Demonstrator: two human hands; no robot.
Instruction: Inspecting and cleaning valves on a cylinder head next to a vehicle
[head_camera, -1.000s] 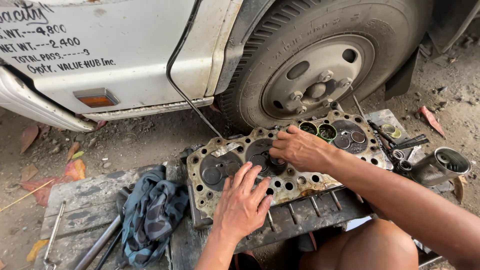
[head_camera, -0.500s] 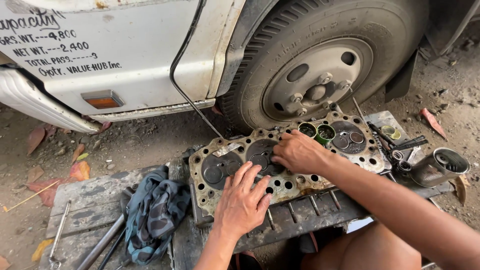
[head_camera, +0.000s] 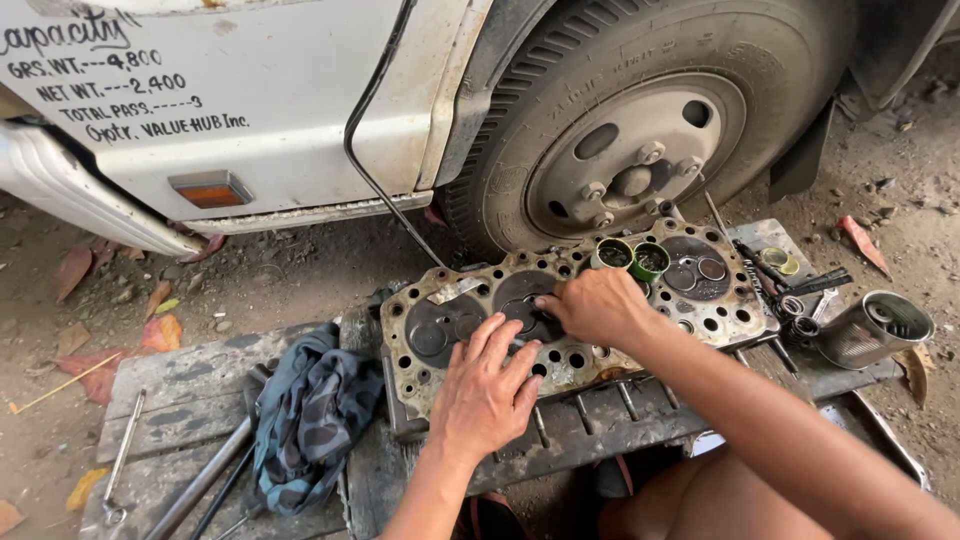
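Observation:
A rusty, grimy cylinder head (head_camera: 440, 320) lies flat on a low wooden bench, its round chambers and valves facing up. My left hand (head_camera: 485, 385) rests flat on its near edge, fingers spread. My right hand (head_camera: 597, 305) is curled over the middle chamber, fingertips pressing at a valve there; whatever it pinches is hidden. Two small green-rimmed cups (head_camera: 632, 258) stand on the head just beyond my right hand.
A white truck body and its wheel (head_camera: 640, 150) stand close behind. A dark crumpled rag (head_camera: 310, 420) and long steel tools (head_camera: 200, 480) lie on the bench (head_camera: 190, 385) at left. A metal cylinder (head_camera: 875, 330), springs and small parts sit at right. My bare knee (head_camera: 710, 500) is below.
The view has shifted slightly. My right hand slid a little left over the middle chamber, uncovering the green cups. My left hand stays planted on the head.

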